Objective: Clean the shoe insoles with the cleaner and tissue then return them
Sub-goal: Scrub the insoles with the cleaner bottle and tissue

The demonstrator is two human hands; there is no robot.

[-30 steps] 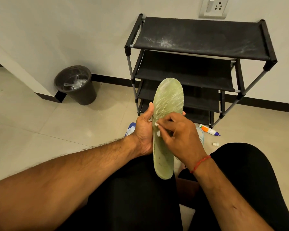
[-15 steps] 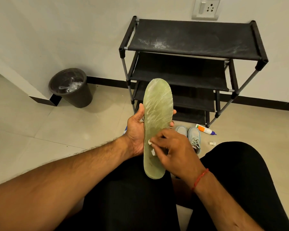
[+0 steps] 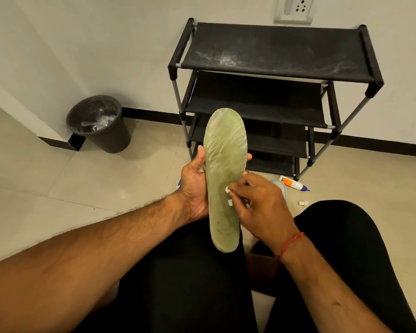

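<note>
While the left hand grips the green insole upright by its edge, thumb in front, the toe end rises above both hands. Right hand pinches white tissue against the insole's middle.

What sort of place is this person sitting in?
Probably a home entryway or hallway corner. A black fabric-shelved metal shoe rack stands against the white wall, a dark round plastic waste bin sits on the pale tiled floor, and a white wall socket is mounted above the rack.
</note>
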